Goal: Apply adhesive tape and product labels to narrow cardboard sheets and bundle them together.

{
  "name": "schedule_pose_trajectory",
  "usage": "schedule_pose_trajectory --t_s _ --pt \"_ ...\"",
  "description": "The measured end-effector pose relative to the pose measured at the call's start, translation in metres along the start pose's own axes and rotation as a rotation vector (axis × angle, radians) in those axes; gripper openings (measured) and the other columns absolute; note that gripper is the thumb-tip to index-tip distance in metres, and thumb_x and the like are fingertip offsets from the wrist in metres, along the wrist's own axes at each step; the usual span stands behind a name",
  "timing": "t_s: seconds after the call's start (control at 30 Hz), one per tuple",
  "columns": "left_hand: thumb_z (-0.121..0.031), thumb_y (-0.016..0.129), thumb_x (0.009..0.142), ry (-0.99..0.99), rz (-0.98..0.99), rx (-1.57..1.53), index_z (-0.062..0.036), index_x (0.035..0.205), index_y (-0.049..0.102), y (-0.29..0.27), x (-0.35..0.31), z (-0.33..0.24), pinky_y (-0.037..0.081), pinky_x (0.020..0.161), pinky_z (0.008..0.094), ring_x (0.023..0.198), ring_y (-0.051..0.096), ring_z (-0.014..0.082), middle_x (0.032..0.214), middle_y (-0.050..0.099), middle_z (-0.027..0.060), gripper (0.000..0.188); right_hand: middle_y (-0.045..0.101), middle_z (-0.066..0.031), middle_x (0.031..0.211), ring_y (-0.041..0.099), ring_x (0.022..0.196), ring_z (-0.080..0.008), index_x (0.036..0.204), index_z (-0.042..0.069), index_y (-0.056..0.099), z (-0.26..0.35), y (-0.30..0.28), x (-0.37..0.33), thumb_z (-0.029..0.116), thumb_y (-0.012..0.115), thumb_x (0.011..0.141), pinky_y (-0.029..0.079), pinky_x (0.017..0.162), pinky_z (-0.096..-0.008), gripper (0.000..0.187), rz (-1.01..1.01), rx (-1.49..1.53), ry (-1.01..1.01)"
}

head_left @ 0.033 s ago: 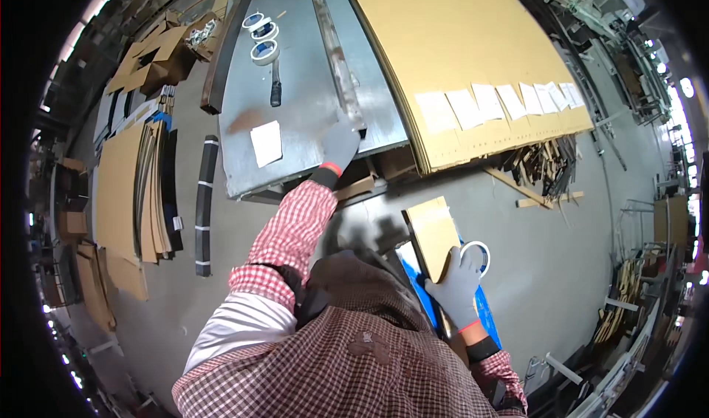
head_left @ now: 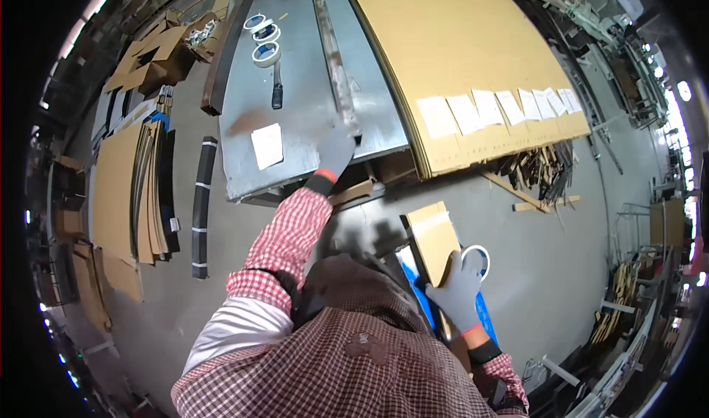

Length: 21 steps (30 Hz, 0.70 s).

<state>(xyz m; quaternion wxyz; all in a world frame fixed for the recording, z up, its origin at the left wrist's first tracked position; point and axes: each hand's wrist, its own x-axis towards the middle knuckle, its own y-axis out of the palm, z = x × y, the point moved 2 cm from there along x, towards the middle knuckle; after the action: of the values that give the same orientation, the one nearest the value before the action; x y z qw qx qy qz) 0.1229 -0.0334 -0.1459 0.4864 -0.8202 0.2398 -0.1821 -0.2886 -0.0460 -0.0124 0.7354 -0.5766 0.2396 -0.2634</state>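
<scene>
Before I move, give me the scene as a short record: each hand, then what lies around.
Left hand: at the near end of the long metal bar; grip unclear
Right hand: on the tan board, white tape roll by its fingers
Table: three tape rolls, black-handled tool, white sheet
Right side: large cardboard stack, white papers along its near edge
Left floor: dark banded bundle

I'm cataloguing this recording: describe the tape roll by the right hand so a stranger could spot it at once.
From the big cardboard stack, upper right, look below its near edge to the gray-gloved right hand. The tape roll is the white ring beside it; unlike the rolls lined up on the metal table, it is alone.
</scene>
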Motion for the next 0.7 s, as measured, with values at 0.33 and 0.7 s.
schedule_pose_trajectory --t_s 0.33,0.7 --pt "-0.021 0.053 0.084 0.031 0.009 0.071 -0.0036 0.139 0.036 -0.025 -0.033 0.068 0.05 0.062 0.0506 0.071 0.067 0.0389 0.077 0.068 0.018 0.061 0.05 -0.0349 0.115 0.05 0.107 -0.0499 0.132 -0.008 0.038 0.145 -0.057 0.232 0.039 0.075 0.072 0.044 0.091 -0.0495 0.085 -0.284 0.307 -0.183" --pt "-0.015 0.055 0.076 -0.052 0.134 -0.042 -0.0018 0.145 0.033 -0.034 -0.036 0.06 0.048 0.057 0.0485 0.066 0.065 0.0347 0.075 0.067 0.0147 0.073 0.051 -0.0305 0.109 0.048 0.105 -0.0491 0.135 -0.006 0.036 0.034 0.064 -0.128 0.042 0.078 0.068 0.039 0.092 -0.0545 0.093 0.168 0.174 0.58"
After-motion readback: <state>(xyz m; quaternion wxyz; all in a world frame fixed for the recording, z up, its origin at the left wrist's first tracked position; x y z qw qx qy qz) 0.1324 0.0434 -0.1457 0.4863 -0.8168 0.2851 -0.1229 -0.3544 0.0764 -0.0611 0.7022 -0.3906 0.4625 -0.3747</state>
